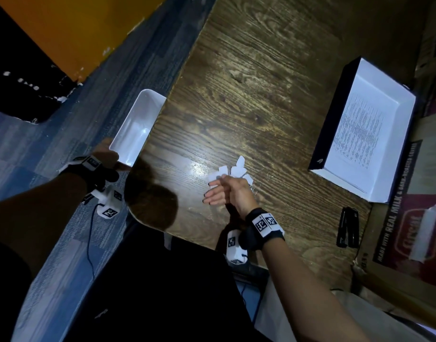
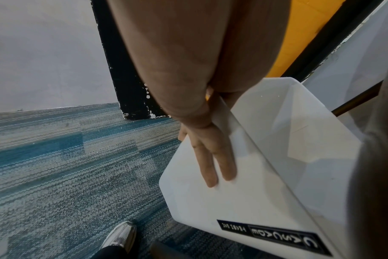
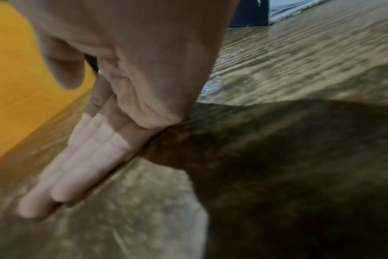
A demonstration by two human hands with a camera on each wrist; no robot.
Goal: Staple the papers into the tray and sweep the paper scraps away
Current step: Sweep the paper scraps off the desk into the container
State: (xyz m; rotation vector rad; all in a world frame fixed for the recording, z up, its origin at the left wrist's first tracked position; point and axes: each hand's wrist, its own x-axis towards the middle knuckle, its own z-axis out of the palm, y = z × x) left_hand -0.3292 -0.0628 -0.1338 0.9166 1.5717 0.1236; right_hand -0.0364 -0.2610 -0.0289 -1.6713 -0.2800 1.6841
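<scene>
Several white paper scraps point(image 1: 236, 170) lie in a small heap near the middle of the wooden table point(image 1: 261, 82). My right hand point(image 1: 219, 193) stands on its edge just in front of them, fingers straight and together, little-finger side on the wood point(image 3: 78, 166). My left hand point(image 1: 106, 154) holds a white bin point(image 1: 138, 119) against the table's left edge, below the tabletop. Its fingers point(image 2: 213, 157) lie along the bin's outer wall point(image 2: 244, 201) with the thumb over the rim. A white tray point(image 1: 384, 87) with dark outer walls holds printed papers point(image 1: 360, 134) at the right.
A black stapler point(image 1: 348, 227) lies near the table's front right corner. Cardboard boxes point(image 1: 414, 230) stand against the table's right side. Blue carpet point(image 2: 66, 166) and my shoe point(image 2: 120, 238) show below the bin.
</scene>
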